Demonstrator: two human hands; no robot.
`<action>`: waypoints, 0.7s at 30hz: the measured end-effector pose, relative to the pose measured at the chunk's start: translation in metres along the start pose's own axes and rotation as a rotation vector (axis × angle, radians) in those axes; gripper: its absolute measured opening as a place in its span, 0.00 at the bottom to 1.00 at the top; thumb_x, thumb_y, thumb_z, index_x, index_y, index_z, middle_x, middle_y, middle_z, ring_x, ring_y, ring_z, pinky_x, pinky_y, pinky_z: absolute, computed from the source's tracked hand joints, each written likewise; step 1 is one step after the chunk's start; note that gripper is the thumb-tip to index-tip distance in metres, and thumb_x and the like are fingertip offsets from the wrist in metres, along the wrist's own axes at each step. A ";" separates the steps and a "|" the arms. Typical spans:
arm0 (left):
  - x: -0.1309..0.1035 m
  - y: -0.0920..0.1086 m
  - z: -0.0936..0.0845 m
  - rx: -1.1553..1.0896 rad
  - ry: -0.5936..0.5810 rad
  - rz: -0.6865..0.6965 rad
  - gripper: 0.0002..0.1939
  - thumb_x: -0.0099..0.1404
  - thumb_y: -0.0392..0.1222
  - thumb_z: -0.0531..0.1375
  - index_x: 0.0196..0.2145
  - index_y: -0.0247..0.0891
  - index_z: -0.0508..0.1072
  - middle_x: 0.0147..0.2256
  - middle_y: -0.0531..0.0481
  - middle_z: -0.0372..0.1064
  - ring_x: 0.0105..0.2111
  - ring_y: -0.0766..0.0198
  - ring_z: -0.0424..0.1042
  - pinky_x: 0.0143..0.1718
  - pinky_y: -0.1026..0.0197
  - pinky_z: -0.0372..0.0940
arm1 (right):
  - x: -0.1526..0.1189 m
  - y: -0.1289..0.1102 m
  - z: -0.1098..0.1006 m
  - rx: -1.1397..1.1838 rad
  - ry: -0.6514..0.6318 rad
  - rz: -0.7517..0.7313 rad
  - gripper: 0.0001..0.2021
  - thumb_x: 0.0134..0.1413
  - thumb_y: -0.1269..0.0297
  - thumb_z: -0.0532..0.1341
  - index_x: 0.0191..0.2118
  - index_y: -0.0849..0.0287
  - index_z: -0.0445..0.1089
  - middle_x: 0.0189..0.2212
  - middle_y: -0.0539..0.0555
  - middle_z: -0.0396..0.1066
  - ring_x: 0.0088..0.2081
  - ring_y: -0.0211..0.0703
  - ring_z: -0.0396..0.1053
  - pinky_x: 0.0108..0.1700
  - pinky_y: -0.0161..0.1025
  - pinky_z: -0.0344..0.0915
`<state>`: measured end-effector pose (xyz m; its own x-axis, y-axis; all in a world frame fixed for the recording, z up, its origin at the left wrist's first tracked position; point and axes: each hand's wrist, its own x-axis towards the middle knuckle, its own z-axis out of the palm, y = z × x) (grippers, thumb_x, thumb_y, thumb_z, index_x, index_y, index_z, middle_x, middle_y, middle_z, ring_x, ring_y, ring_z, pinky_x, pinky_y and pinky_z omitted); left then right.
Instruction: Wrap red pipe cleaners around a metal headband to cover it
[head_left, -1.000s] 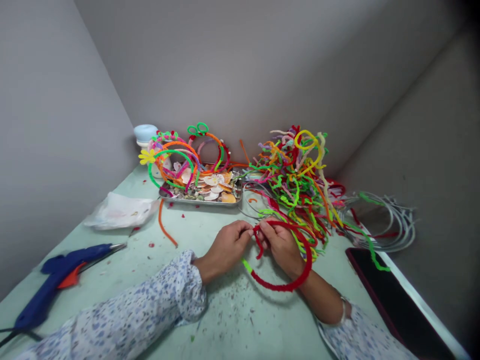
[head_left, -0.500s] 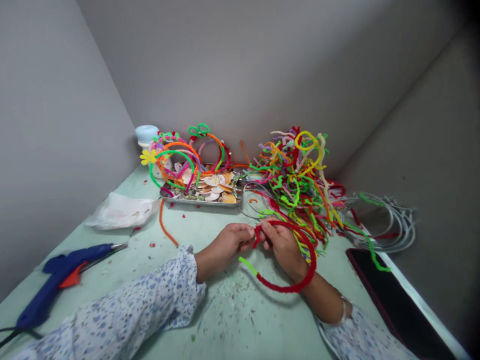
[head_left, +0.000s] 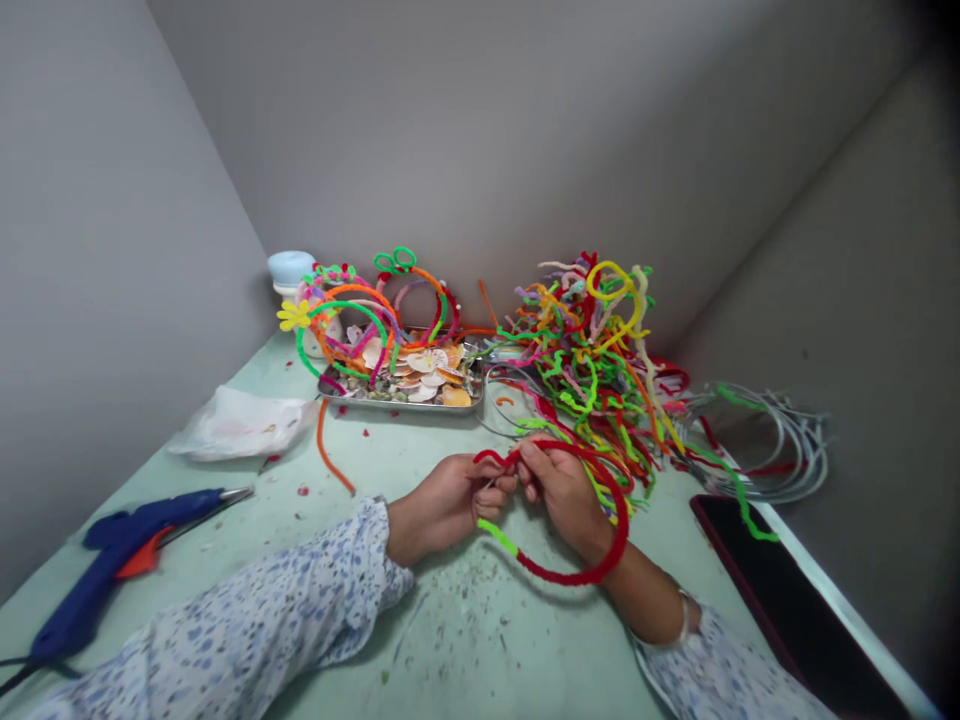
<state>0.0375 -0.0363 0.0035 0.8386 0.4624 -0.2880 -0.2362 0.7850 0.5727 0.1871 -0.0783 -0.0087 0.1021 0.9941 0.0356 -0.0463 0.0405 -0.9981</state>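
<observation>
A headband hoop [head_left: 622, 530] wrapped in red pipe cleaner, with a light green tip at its lower end, hangs open to the left in front of me. My right hand [head_left: 559, 490] pinches its upper end between thumb and fingers. Close beside it, my left hand [head_left: 454, 500] has its fingers closed at the same end, where a loose red pipe cleaner tail [head_left: 489, 457] sticks out and curves over the fingertips. A thin bare bit of the band shows between the two hands. The exact grip of the left fingers is partly hidden.
A metal tray [head_left: 405, 405] holds shells and stones, with colourful finished headbands [head_left: 352, 290] on it. Behind my right hand rises a heap of pipe cleaners [head_left: 585, 340]. Wire coils [head_left: 787, 440] and a phone [head_left: 780, 600] lie right; a blue glue gun [head_left: 127, 550] and plastic bag [head_left: 240, 425] left.
The red tail, which pointed down between the hands, now arcs up and left over my left fingers. My left hand has shifted slightly and curled more; the right hand keeps its pinch.
</observation>
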 end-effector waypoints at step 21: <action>0.006 -0.014 -0.005 0.770 0.437 0.465 0.13 0.54 0.46 0.64 0.32 0.35 0.68 0.22 0.56 0.62 0.22 0.71 0.59 0.24 0.66 0.52 | -0.001 0.007 0.004 -0.160 0.123 -0.008 0.20 0.56 0.47 0.55 0.22 0.58 0.62 0.15 0.46 0.59 0.18 0.34 0.56 0.21 0.32 0.54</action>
<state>0.0431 -0.0424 -0.0101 0.4527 0.8883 -0.0771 0.0167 0.0780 0.9968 0.1827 -0.0785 -0.0158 0.2234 0.9736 0.0466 0.1120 0.0219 -0.9935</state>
